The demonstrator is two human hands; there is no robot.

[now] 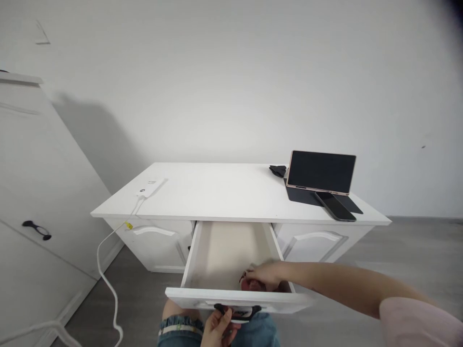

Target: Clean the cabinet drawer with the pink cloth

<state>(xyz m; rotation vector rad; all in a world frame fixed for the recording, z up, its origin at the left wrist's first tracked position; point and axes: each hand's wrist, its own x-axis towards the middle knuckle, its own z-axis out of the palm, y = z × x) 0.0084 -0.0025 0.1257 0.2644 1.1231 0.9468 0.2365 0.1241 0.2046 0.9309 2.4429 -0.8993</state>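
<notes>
A white drawer [191, 258] is pulled out from under the desk. My left hand [220, 326] has its fingers closed around the left end of the black drawer handle [253, 312]. Inside the drawer, near its front right corner, my right hand [265, 274] is closed on a reddish object [249, 284]. The drawer front and my fingers hide part of that object, so its kind cannot be made out.
On the desk [217, 190] stand a tablet [321, 171] in a dark folding cover, a phone [334, 206] and a crumpled black item [278, 170]. A white power strip [152, 187] lies at left, its cable [103, 270] hanging down. A white cabinet [43, 183] stands left.
</notes>
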